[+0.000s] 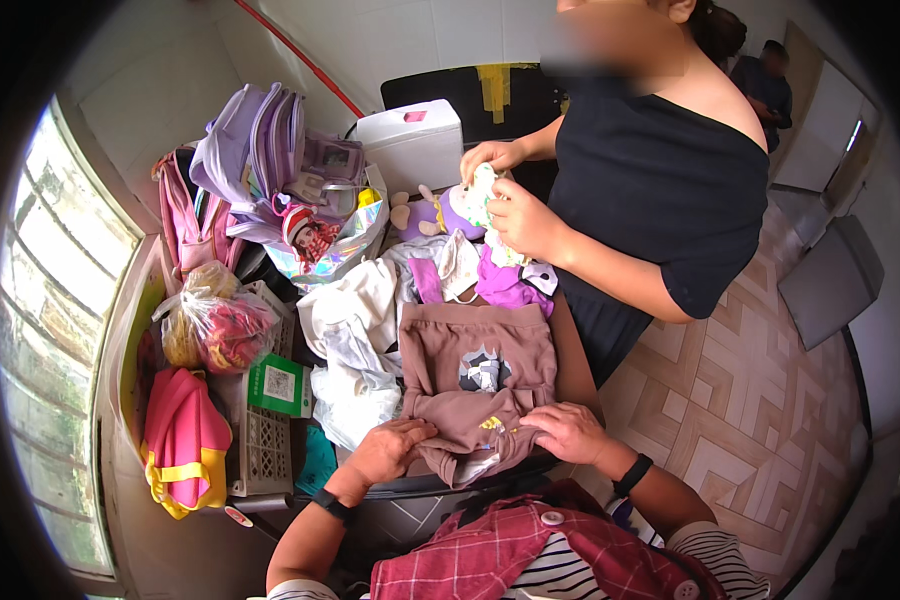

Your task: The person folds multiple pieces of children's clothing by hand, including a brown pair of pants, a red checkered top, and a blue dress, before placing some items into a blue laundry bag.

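A brown knit garment [450,360] with a wide band at its far end and a grey-and-white print lies partly folded at the table's near edge. My left hand [394,448] rests at its near left side, thumb and fingers on the cloth. On the right side, my right hand [568,433] touches the fabric with its fingertips. Whether either hand pinches the cloth is hard to tell. Just beyond the band lie purple clothes [506,279] and a small white printed piece [459,266]. White and grey clothes [360,307] are heaped to the left.
Across the right corner, a person in black [652,180] handles a white-and-green printed cloth [484,199]. Purple backpacks [251,150], a white box [412,142], a plush toy [439,216], a plastic crate [266,450] and a pink-yellow bag [187,442] surround the clothes.
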A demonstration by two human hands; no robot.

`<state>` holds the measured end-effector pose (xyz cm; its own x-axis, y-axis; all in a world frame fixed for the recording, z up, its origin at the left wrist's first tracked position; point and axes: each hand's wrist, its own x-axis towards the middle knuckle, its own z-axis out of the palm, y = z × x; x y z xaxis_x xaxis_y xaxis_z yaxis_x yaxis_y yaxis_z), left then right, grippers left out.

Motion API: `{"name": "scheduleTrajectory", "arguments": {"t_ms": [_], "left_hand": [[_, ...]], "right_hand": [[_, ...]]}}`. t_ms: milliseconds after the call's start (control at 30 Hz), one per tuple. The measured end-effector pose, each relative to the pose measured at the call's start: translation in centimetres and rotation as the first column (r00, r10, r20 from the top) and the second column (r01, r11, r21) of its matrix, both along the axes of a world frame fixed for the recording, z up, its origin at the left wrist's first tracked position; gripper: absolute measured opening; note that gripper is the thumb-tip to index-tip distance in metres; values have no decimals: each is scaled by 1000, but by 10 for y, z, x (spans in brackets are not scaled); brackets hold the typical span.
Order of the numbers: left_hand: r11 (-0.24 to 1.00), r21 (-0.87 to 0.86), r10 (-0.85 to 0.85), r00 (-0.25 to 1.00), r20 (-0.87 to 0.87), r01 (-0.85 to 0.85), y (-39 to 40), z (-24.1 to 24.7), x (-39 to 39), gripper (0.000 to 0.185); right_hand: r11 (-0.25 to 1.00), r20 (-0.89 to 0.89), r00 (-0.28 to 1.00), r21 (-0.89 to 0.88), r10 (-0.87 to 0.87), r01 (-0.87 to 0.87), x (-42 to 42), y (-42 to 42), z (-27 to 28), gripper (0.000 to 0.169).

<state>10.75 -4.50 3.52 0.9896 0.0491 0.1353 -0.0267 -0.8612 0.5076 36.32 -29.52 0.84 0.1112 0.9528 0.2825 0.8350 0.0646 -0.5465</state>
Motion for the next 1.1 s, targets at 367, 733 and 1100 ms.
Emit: {"name": "scheduleTrajectory", "arguments": {"t_ms": [367,733,1100], "left_hand": [[487,-718,352,865,-359,-496,28,-21,38,30],[555,34,826,546,-138,-831,51,-74,118,43],[909,-292,234,943,-235,-298,61,6,119,90]], "right_hand": [[973,-762,607,-143,-226,182,36,5,-31,18],[730,80,775,-287,-627,620,58,65,-28,28],[870,-462,856,-492,-234,-28,97,111,-28,68]]}}
